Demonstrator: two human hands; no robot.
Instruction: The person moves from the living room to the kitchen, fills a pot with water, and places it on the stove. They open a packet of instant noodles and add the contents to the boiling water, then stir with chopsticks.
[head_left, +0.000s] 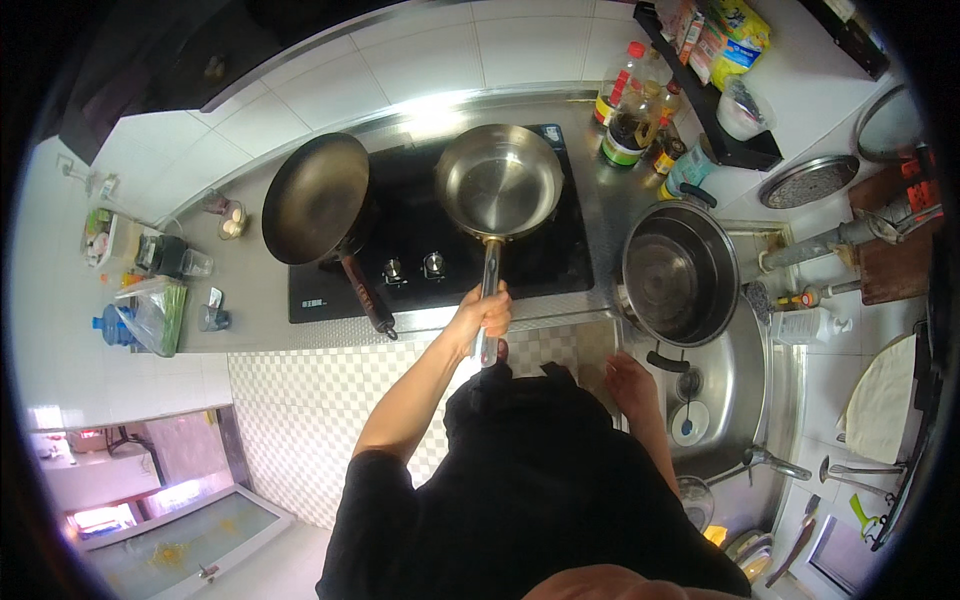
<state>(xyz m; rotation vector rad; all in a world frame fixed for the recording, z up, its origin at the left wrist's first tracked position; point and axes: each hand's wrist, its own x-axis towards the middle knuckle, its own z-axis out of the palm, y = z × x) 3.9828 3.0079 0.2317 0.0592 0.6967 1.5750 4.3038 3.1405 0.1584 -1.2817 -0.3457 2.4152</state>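
My left hand (489, 313) is wrapped around the long metal handle of a stainless-steel frying pan (501, 176). The pan sits over the right side of a black glass gas hob (409, 217); glare hides whether liquid lies in it. My right hand (631, 384) hangs at the sink's near left edge, loosely curled, with nothing visible in it. Close by, a dark two-handled pot (675, 271) rests over the sink (731, 390), one black handle pointing towards me. On the hob's left side a dark wok (319, 199) leans at a tilt, its wooden handle towards me.
Sauce bottles (626, 135) crowd the back right corner below a black wall shelf (705, 105). At the left end of the counter stand a bag of green vegetables (169, 315), a bowl of eggs (232, 221) and a cup (215, 316). A faucet (776, 463) borders the sink.
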